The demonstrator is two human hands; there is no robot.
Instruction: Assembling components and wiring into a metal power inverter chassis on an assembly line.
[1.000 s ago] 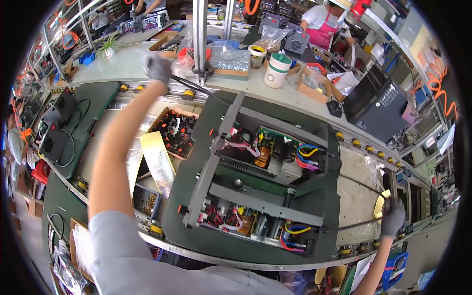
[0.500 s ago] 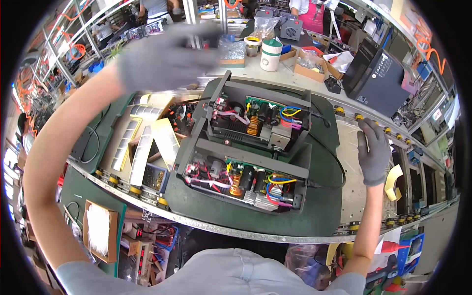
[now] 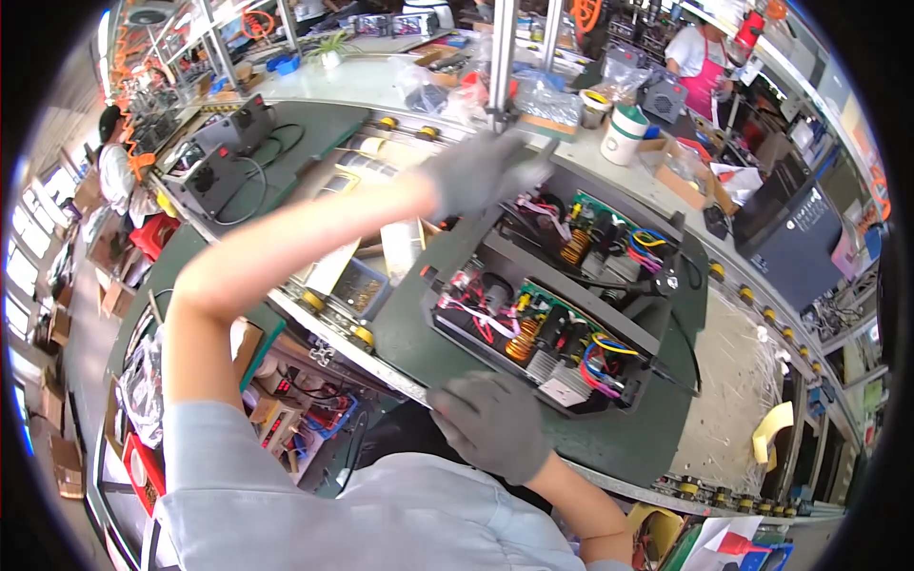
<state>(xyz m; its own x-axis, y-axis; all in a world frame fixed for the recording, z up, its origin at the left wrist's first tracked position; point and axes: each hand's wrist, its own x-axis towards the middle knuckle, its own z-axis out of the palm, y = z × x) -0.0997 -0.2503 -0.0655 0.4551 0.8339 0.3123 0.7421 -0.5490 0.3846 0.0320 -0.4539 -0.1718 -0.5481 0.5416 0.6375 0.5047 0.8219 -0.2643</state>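
Observation:
Two open dark-grey electronic units sit side by side on a green board (image 3: 409,328). The near unit (image 3: 550,333) and the far unit (image 3: 598,233) show circuit boards, copper coils and coloured wires. My left hand (image 3: 481,173), in a grey glove, is over the far unit's left end; motion smears its fingers, so its grip is unclear. Before the near unit, at the board's front edge, is my gloved right hand (image 3: 495,428). Its fingers are bent and close together, pointing left; whatever is under them is hidden.
Yellow-edged strips (image 3: 405,247) and a blue parts tray (image 3: 360,287) lie left of the board. Rollers (image 3: 365,336) line the conveyor. Beyond are a white-and-green canister (image 3: 624,133) and a black computer case (image 3: 795,247). Other units (image 3: 214,181) stand far left; a co-worker (image 3: 700,62) is behind.
The view has turned left. My right hand has left the conveyor at right for the board's front edge. My left hand has come down to the far unit's left end.

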